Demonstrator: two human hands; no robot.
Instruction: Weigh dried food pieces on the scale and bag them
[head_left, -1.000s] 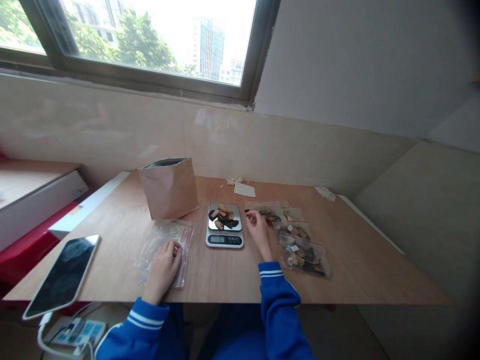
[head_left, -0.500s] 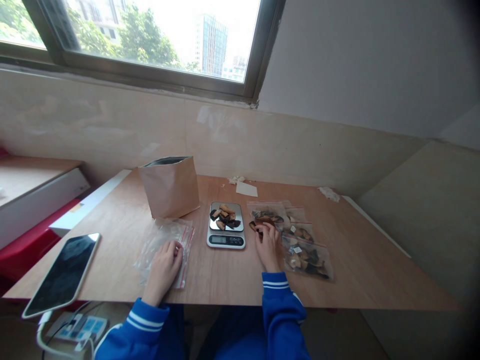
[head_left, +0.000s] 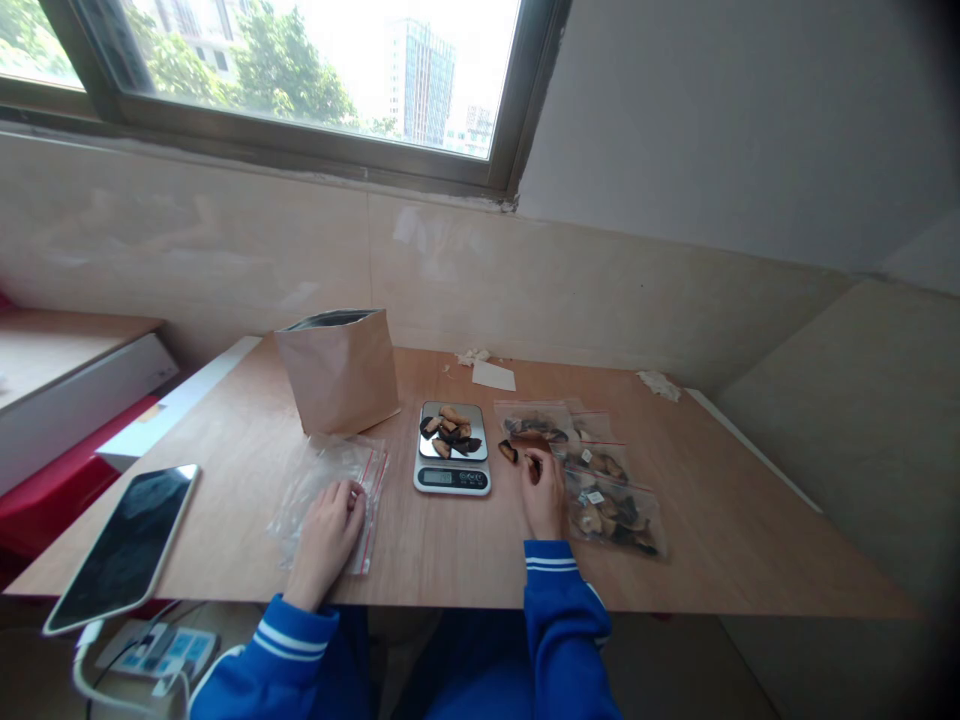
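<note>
My right hand is closed in a pinch on a dark dried mushroom piece, just above the table. A loose mushroom piece lies left of its fingertips, and a brown thing just beyond them is partly hidden. To the left, a small kitchen scale carries a heap of dried mushroom pieces; its display is lit but too small to read. My left hand rests with curled fingers on clear zip bags. Whatever its fingers may hold is hidden.
Several filled zip bags of mushroom pieces lie right of my right hand. An upright kraft paper pouch stands open behind the clear bags. A tablet with a plugged cable overhangs the table's front left edge. A white card lies at the back.
My right hand has turned and drawn slightly back, lifting a mushroom piece in its fingertips. One loose piece is left lying apart from the fingers. The left hand stays put.
</note>
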